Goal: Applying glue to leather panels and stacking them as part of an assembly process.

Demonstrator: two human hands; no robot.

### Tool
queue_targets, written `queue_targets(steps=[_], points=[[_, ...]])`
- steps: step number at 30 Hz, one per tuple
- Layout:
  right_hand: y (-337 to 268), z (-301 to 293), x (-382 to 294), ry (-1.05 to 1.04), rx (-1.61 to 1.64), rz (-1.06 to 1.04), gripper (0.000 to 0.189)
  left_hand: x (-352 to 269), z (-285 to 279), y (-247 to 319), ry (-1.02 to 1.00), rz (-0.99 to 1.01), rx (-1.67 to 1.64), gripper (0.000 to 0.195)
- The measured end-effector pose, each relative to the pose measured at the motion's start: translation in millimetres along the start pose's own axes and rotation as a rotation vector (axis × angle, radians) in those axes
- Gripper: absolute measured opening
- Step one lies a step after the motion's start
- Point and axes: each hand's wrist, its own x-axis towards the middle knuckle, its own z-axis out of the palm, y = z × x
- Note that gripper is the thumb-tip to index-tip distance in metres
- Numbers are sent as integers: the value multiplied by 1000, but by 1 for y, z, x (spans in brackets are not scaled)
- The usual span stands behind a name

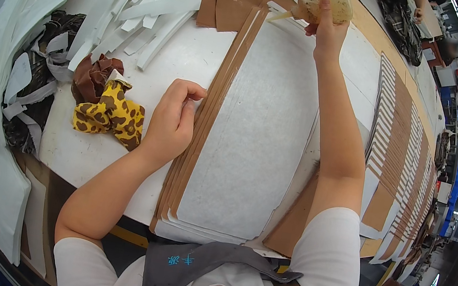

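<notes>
My right hand (pixel 329 32) is closed around a translucent squeeze bottle (pixel 313 6) of pale yellowish stuff, held tilted with its narrow nozzle pointing down and left near the far end of a stack of sheets. The stack (pixel 260 116) shows a large greyish-white top sheet, with several brown edges (pixel 210 117) stepped along its left side. My left hand (pixel 173 122) rests with curled fingers at those brown edges; whether its fingertips grip an edge cannot be told.
Left of the stack lie a yellow cloth with brown spots (pixel 113 112), a crumpled brown piece (pixel 97 75) and many white strips (pixel 160 9). Brown sheets (pixel 243 4) lie at the far end. Striped brown-and-white layered pieces (pixel 397 139) are on the right. A co-worker's hand (pixel 418 15) shows farther off.
</notes>
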Motion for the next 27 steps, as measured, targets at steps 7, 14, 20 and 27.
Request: queue_targets(steps=[7,14,20,27], points=[[-9,2,-18,-46,-33,7,40,0,1,-1,23,32,-9,19],[-15,2,-36,-75,-50,37,41,1,1,-2,21,23,-9,18],[-23,2,-57,-106,-60,68,42,0,1,-2,31,25,-3,17],[-32,2,-83,-172,-60,90,43,0,0,0,14,-8,-10,19]])
